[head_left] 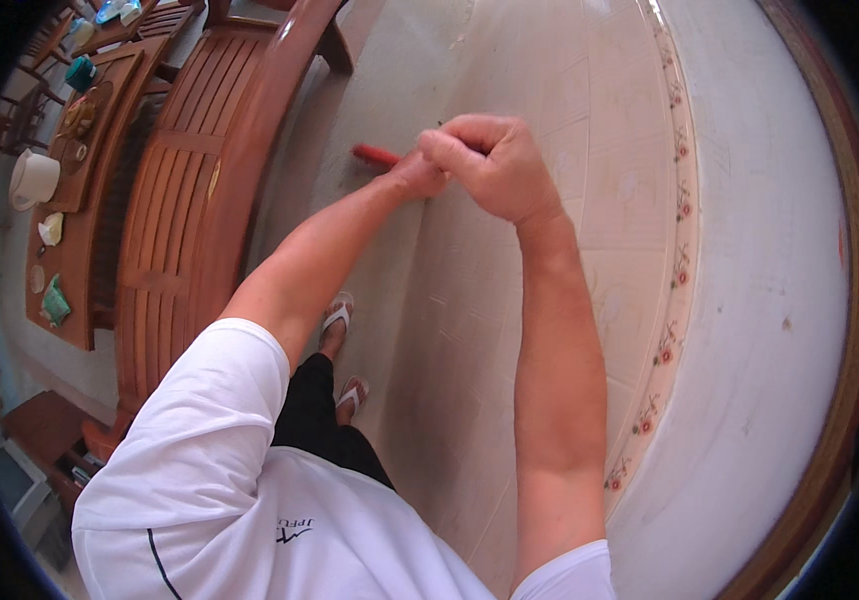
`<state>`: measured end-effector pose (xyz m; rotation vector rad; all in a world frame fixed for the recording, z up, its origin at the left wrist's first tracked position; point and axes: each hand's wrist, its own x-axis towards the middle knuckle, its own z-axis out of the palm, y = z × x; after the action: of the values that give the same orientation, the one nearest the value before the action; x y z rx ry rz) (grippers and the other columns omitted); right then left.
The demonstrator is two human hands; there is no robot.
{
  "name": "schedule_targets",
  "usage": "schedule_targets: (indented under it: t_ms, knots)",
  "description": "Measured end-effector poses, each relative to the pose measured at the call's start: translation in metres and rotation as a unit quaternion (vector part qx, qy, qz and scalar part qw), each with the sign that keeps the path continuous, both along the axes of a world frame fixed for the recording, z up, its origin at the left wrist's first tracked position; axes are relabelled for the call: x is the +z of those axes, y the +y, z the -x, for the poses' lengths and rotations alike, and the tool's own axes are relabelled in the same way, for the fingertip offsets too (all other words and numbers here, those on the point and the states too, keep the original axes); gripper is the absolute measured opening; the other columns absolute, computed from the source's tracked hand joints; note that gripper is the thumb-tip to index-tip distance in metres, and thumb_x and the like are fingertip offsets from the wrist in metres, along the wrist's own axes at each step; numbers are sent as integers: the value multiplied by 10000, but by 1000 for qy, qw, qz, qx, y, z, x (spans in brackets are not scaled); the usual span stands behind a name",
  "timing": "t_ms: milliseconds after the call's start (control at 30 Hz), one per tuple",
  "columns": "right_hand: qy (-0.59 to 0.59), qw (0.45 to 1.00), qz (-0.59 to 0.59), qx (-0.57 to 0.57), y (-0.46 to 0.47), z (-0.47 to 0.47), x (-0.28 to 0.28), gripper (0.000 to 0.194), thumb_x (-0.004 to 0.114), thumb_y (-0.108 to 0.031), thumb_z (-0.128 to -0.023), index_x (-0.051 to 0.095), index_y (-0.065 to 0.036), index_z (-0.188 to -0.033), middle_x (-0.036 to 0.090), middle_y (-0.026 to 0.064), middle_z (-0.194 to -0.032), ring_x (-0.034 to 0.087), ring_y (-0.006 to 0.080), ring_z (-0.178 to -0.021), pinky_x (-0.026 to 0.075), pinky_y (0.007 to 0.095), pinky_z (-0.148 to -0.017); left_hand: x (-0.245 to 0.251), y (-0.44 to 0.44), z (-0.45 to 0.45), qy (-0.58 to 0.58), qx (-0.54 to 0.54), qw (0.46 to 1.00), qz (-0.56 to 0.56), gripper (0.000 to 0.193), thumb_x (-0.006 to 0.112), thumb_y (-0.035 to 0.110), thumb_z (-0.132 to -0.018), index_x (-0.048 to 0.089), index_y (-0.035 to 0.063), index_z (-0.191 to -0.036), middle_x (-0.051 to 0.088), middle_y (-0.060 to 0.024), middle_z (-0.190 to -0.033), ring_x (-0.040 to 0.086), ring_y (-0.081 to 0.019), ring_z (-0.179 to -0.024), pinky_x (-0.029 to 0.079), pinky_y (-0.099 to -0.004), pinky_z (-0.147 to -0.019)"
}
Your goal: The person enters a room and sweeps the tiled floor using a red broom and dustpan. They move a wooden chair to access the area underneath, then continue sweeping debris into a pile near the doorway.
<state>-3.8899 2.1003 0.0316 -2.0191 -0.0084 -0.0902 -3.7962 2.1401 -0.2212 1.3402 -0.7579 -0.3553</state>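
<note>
My right hand (500, 165) is curled into a fist in front of the tiled lower wall. Just to its left and partly behind it, my left hand (425, 176) is also curled. Both appear closed around the handle of a broom, but the hands hide that handle almost wholly. The broom's red head (375, 155) shows beyond my left hand, low by the floor (392, 90). It lies between the wooden bench and the wall.
Along the left runs a slatted wooden bench (174, 195). Behind it, a wooden table (69, 300) bears a white pitcher (34, 180), a teal container (81, 73) and a green packet (55, 301). The tiled wall (624, 285) with a floral border rises close on the right.
</note>
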Motion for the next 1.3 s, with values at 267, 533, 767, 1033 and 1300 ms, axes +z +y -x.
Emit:
schedule_targets:
  t_ms: [267,533,767,1033,1300]
  knots:
    - [17,993,-50,-105,35,53,13,154,695,-123,-911,717,-2,-816,543,-55,-633,451,23,-590,339,230,-511,21,29,13,119,-73,983,-121,253,715,169,-759,685,47,-979,679,-143,-967,626,-288,-921,499,-401,-790]
    - [28,989,-140,-48,56,95,87,114,651,-31,-902,724,14,-828,574,-19,-655,425,16,-561,291,210,-494,118,112,120,-18,5,967,-255,207,651,36,-768,681,74,-969,697,-143,-932,633,-385,-933,512,-469,-790]
    - [108,970,-206,-67,56,30,52,192,639,-113,-935,713,23,-822,553,-23,-606,457,22,-518,331,209,-468,98,146,107,98,44,917,-385,185,623,56,-808,696,86,-976,702,-191,-941,661,-391,-937,520,-456,-790]
    - [32,993,-111,-27,70,-67,0,200,680,-155,-933,706,18,-837,576,-40,-658,518,47,-582,414,235,-518,18,103,-2,150,146,970,-123,130,562,129,-883,649,52,-943,685,-141,-883,661,-298,-860,511,-398,-749]
    - [-125,989,-2,-73,95,-49,4,108,707,-98,-892,709,-1,-844,587,19,-627,512,57,-600,440,265,-546,33,68,-48,145,37,982,-117,229,558,189,-895,643,49,-1055,623,-94,-884,593,-227,-892,481,-350,-830]
